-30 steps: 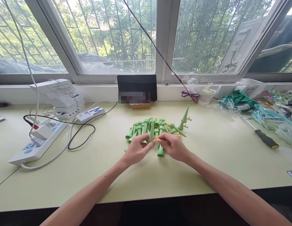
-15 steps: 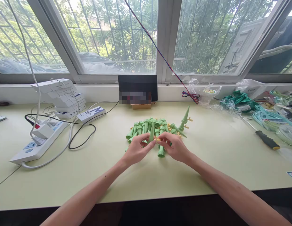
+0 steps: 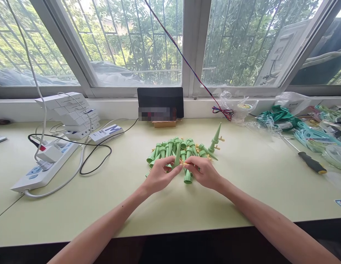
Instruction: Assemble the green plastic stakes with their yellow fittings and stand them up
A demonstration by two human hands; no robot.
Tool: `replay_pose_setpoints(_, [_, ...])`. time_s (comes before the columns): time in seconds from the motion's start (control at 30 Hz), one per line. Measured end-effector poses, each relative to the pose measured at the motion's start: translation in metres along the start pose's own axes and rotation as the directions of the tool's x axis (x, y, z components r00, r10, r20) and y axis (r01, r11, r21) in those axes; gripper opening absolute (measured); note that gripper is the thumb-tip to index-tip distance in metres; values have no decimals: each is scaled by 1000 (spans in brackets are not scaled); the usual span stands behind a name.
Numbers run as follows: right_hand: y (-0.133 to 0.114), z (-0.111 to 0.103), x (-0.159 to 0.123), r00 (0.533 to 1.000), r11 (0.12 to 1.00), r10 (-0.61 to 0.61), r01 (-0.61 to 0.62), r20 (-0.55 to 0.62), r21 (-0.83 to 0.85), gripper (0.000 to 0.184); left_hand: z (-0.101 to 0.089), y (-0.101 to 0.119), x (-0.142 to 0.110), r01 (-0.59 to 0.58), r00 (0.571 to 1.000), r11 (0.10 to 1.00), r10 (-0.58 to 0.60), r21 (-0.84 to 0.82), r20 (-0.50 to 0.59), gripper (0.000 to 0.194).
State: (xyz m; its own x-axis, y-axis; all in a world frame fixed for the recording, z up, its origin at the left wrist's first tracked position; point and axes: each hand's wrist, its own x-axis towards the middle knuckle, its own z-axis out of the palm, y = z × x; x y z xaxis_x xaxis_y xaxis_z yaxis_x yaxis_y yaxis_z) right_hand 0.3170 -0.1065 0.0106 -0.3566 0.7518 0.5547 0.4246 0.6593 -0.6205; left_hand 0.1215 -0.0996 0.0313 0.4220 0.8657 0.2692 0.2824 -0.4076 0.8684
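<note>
In the head view, my left hand is closed around a green plastic watering spike, its point tilted upward. My right hand pinches a small yellow valve at the spike's side, so both hands meet at this joint. How far the valve sits in the spike is hidden by my fingertips. Behind and below the hands lies a pile of green spikes with yellow valves among them. One spike pokes out between my hands. To the right, stacked spikes stand upright with yellow valves sticking out.
A white power strip with cables and stacked white boxes is at left. A dark tablet leans by the window. At right lie a screwdriver, a green plastic bag and clear wrappings.
The hands stay at the same spot over the pile. My right fingers have shifted very slightly around the yellow valve; the camera view has moved a little.
</note>
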Motion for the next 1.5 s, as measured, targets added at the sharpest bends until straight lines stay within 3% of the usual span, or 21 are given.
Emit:
replay_pose_setpoints(0.3, [2, 2, -1, 1000, 996, 26, -24, -13, 82, 16, -2, 2, 1, 3, 1000, 1000, -3, 5, -9, 34])
replay_pose_setpoints(1.2, [3, 1, -1, 999, 1000, -27, 27, 45, -6, 29, -2, 0, 0, 18, 998, 1000, -16, -22, 66, 31])
replay_pose_setpoints(1.5, [1, 0, -1, 1000, 996, 12, -12, -4, 92, 11, -2, 0, 1, 16, 999, 1000, -15, -21, 30, 30])
